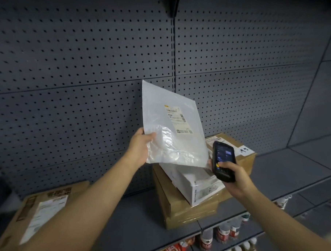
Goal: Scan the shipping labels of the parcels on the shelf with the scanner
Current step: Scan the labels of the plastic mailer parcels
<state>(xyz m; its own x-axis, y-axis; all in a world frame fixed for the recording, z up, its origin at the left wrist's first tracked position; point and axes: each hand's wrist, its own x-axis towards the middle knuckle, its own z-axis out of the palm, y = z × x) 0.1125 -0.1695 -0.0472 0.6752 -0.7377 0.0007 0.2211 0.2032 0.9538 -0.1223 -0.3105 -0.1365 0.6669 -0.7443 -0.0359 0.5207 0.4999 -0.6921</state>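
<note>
From the head camera, the left hand (141,147) pinches the lower left edge of a flat white plastic mailer bag (172,125), thumb on the front and fingers closed behind it, holding it upright and tilted above the shelf. Its white shipping label (177,120) faces the camera in the upper right part of the bag. The right hand (234,179) is wrapped around a black handheld scanner (224,159), thumb on the keypad, screen lit; the scanner's top sits just beside the bag's lower right corner, below the label.

Under the bag, a white cardboard box (197,184) lies askew on a large brown cardboard carton (185,208), with another brown box (236,150) behind the scanner. The carton's front corner reaches the front lip of the grey metal shelf (140,221). A brown labelled carton (37,212) sits at far left, partly behind the left forearm. Between the two stacks the shelf surface is bare, as is the stretch at right. The grey perforated back panel (79,72) rises behind. Bottles (225,232) stand on the lower shelf.
</note>
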